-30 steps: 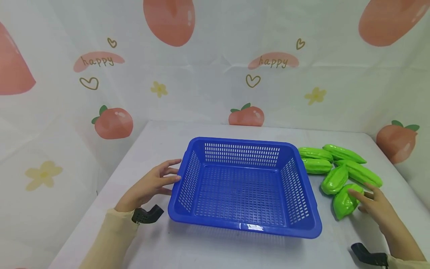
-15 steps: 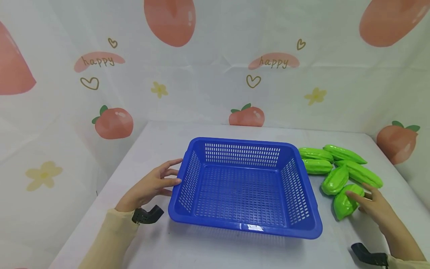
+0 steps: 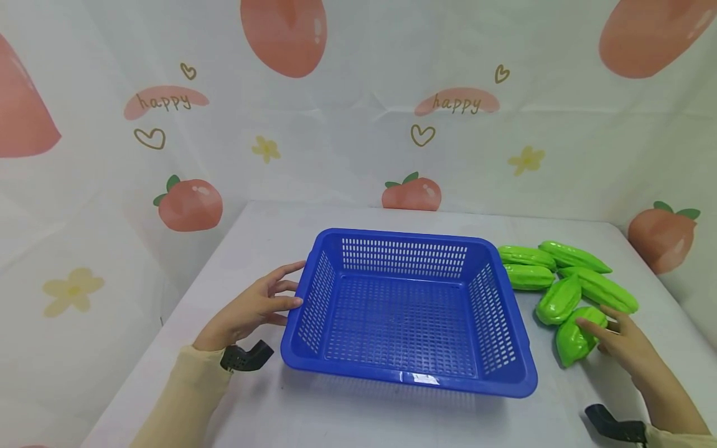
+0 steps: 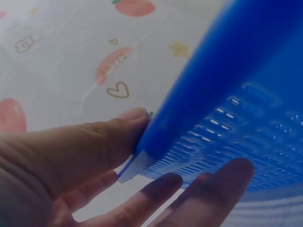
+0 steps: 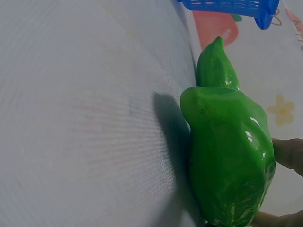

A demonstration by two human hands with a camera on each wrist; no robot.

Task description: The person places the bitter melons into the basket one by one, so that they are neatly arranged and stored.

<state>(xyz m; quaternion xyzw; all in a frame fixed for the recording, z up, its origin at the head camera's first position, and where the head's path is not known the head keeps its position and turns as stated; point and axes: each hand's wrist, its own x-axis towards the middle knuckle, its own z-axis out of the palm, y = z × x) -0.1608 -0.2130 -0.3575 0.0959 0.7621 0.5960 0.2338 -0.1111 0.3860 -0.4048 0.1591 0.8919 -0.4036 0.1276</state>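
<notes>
A blue plastic basket (image 3: 400, 323) with slotted walls stands on the white table. At its left side is my left hand (image 3: 254, 309), fingers spread. The left wrist view shows the thumb (image 4: 128, 123) touching the rim (image 4: 170, 123) and the other fingers reaching beneath it, along the outside of the wall. To the right of the basket lies a stubby, glossy green lobed vegetable (image 3: 577, 339), pointed at one end. My right hand (image 3: 630, 342) reaches it with thumb and forefinger lightly touching its side; in the right wrist view only fingertips (image 5: 289, 153) show beside it.
Several more glossy green vegetables lie behind that one: a short one (image 3: 559, 300) close to it and longer ridged ones (image 3: 602, 289) beyond. The nearest to the basket (image 3: 529, 277) is partly hidden by its wall. A printed cloth (image 3: 336, 130) hangs behind the table (image 3: 269, 410).
The right thumb and forefinger have shifted slightly left over the green vegetable. The left forefinger has edged a little up along the rim. The basket stays in place.
</notes>
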